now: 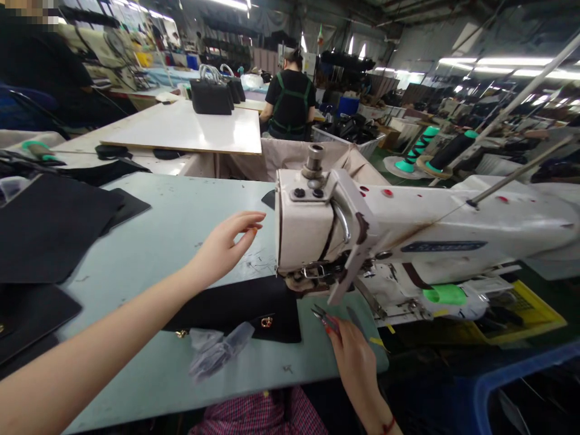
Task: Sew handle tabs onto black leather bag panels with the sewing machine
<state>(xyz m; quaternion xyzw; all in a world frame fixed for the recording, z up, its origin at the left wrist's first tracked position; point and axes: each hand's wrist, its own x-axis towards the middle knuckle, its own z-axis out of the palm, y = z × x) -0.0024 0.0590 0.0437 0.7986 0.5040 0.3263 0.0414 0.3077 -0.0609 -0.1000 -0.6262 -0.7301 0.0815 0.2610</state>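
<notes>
My left hand (233, 238) reaches above the table, just left of the head of a white sewing machine (299, 226); its fingers are loosely stretched and hold nothing I can see. Low on the right, my right hand (356, 353) is closed around a pair of thread snips (325, 317), the blades pointing up and left. Between the hands lies a black leather-like panel (235, 305) with gold metal fittings (266, 322), one end beside the machine's needle area. Crumpled clear plastic (222, 350) lies against the panel's near edge.
Black cut panels (54, 226) are stacked on the left of the pale green table (154, 211). Thread cones (451, 151) stand behind the machine. A yellow tray (539, 311) and a blue bin (480, 393) are at the right. A co-worker (292, 96) sits beyond a white board (199, 130) holding black handbags (212, 96).
</notes>
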